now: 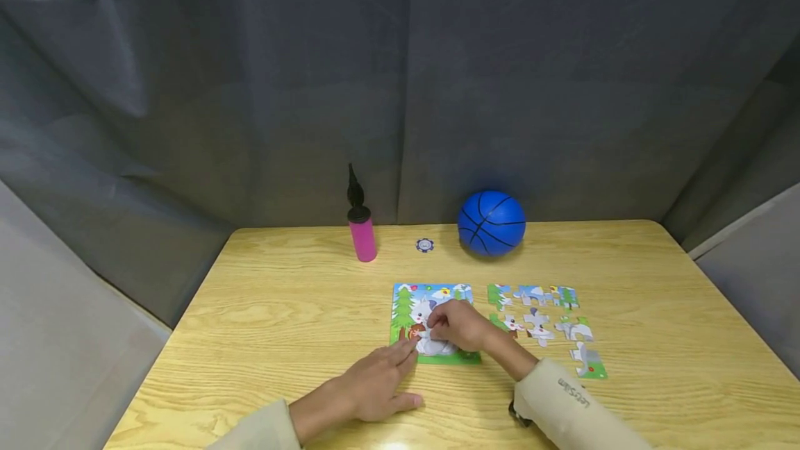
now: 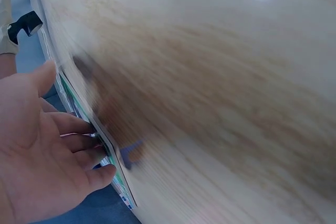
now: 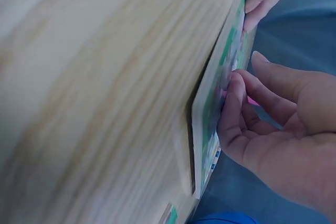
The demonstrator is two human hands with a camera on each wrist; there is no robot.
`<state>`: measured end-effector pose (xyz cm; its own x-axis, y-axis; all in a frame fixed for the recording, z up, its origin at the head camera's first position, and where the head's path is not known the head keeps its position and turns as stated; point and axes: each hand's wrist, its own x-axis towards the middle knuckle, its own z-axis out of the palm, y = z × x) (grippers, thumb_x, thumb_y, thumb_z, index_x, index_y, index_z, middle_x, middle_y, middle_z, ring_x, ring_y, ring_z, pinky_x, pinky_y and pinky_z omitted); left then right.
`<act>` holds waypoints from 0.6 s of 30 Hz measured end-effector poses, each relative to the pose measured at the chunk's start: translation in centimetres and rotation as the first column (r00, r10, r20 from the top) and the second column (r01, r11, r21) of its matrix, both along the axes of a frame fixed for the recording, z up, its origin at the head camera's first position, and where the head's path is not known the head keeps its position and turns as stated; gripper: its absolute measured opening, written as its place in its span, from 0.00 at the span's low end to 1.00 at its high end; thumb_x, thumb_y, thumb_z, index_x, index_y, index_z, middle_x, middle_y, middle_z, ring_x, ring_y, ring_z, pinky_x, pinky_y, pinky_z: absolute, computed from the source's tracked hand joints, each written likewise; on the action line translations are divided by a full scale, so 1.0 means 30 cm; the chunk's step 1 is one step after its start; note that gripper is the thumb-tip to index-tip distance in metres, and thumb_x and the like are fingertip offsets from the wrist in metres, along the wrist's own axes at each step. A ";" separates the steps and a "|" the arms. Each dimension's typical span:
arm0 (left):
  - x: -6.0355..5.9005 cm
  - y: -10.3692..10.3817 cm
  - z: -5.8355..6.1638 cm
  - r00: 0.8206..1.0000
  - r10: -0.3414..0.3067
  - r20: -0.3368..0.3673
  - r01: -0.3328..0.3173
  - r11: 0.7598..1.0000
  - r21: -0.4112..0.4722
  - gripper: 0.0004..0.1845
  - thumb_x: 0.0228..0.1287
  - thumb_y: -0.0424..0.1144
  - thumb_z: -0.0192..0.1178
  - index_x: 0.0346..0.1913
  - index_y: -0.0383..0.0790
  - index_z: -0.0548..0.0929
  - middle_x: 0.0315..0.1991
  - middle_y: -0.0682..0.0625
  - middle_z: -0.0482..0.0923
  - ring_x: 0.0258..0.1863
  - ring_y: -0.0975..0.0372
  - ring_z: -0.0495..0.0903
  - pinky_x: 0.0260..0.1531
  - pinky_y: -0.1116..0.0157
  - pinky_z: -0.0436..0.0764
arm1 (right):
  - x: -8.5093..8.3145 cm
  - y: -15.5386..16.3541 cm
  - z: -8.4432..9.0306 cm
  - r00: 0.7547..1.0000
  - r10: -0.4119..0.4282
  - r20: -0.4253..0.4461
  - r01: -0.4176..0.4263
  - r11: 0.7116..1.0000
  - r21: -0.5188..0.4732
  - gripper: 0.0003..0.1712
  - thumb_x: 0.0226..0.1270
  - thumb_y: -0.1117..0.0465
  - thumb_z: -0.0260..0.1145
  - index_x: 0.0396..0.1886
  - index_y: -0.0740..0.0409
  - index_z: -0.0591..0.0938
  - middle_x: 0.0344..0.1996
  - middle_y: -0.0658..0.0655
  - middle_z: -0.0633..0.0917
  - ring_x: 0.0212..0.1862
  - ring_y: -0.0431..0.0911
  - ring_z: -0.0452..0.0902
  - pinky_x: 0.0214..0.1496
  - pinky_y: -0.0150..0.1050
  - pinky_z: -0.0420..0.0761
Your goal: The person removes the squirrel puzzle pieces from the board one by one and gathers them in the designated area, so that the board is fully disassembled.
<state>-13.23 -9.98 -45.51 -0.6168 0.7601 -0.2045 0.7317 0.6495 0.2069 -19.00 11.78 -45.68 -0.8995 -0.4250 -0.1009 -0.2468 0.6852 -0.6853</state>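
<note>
While your left hand (image 1: 375,386) lies flat with straight fingers steadying the puzzle (image 1: 431,323) mid-table, your right hand (image 1: 459,325) presses curled fingertips on its centre, apparently seating a piece, loose pieces (image 1: 544,321) lying right.

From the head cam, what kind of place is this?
Probably a staged recording booth, not a home: grey curtains enclose a wooden table laid with a puzzle board, loose puzzle pieces and a blue ball.
</note>
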 end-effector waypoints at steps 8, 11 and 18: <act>0.010 0.006 0.007 1.000 0.003 0.015 -0.003 1.000 -0.015 0.42 0.69 0.64 0.41 0.71 0.32 0.58 0.75 0.39 0.47 0.75 0.52 0.51 0.69 0.52 0.63 | 0.002 -0.016 -0.006 1.000 0.005 -0.001 -0.005 1.000 -0.008 0.05 0.61 0.70 0.64 0.36 0.62 0.83 0.22 0.50 0.77 0.24 0.38 0.68 0.23 0.27 0.68; 0.009 0.006 0.002 1.000 0.003 0.014 -0.003 1.000 -0.012 0.42 0.69 0.64 0.41 0.71 0.32 0.58 0.75 0.38 0.46 0.75 0.51 0.51 0.69 0.52 0.63 | 0.000 -0.018 -0.008 1.000 0.003 -0.006 -0.003 1.000 -0.003 0.03 0.60 0.70 0.64 0.34 0.62 0.83 0.21 0.51 0.78 0.24 0.38 0.68 0.23 0.27 0.68; 0.014 0.012 -0.003 0.999 0.030 0.022 -0.030 1.000 -0.003 0.41 0.68 0.64 0.41 0.71 0.34 0.58 0.76 0.39 0.43 0.75 0.51 0.48 0.71 0.50 0.60 | -0.003 -0.021 -0.011 1.000 0.004 -0.004 -0.004 1.000 -0.003 0.03 0.60 0.68 0.65 0.27 0.63 0.82 0.20 0.51 0.79 0.23 0.38 0.69 0.23 0.27 0.70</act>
